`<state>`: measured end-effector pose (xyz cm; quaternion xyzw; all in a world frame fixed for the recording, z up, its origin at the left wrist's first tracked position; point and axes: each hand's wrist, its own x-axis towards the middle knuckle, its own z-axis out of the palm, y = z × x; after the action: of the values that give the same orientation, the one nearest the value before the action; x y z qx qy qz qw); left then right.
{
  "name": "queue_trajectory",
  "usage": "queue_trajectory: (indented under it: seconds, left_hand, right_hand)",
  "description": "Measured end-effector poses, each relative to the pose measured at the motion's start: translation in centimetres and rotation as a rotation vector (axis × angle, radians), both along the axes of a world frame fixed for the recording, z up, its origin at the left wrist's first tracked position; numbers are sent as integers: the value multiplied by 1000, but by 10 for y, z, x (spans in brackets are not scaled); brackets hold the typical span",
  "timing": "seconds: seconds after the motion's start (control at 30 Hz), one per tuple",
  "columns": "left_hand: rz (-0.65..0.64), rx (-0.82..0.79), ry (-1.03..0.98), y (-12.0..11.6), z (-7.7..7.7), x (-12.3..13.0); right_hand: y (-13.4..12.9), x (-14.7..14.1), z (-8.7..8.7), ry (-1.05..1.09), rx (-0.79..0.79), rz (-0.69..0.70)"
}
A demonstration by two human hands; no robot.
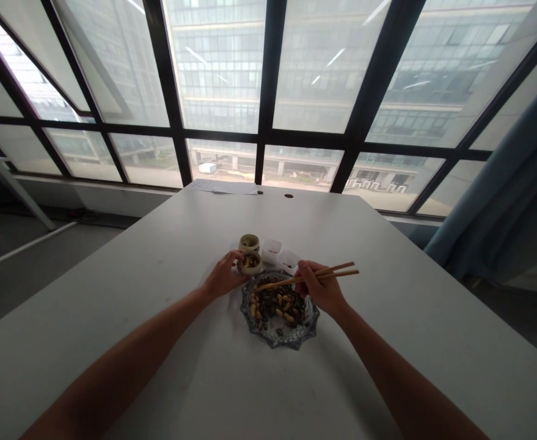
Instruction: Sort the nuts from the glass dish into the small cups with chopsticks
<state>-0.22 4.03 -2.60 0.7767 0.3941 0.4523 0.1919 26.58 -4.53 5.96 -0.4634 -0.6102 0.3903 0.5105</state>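
Observation:
A pair of wooden chopsticks (336,271) is held in my right hand (317,286), their tips close together over the left part of a scalloped glass bowl (272,338). Inside the bowl lie peanuts (288,308) and dark seeds. My left hand (226,274) grips the left side of a small round cup (250,271) with yellowish pieces in it, at the bowl's back left edge. Whether anything is between the chopstick tips is too small to tell.
Behind the held cup stands a greenish round cup (248,241). Two small white containers (270,249) with a few bits inside are right of it. Papers (222,187) lie at the white table's (158,342) far edge, before the windows.

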Motion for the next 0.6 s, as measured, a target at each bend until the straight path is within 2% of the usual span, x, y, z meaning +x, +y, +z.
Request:
queue_trajectory:
  seconds: [0.2, 0.3, 0.47, 0.6]
  left_hand:
    - [31, -13, 12, 3, -3, 0]
    - [38, -14, 17, 5, -6, -1]
    - [50, -21, 22, 5, -7, -1]
    - [56, -35, 28, 3, -4, -1]
  right_hand:
    - [-6, -4, -1, -53, 1, 42]
    - [-5, -3, -2, -7, 7, 20]
    - [12, 10, -7, 288, -88, -84]
    - [27, 27, -14, 517, -201, -84]
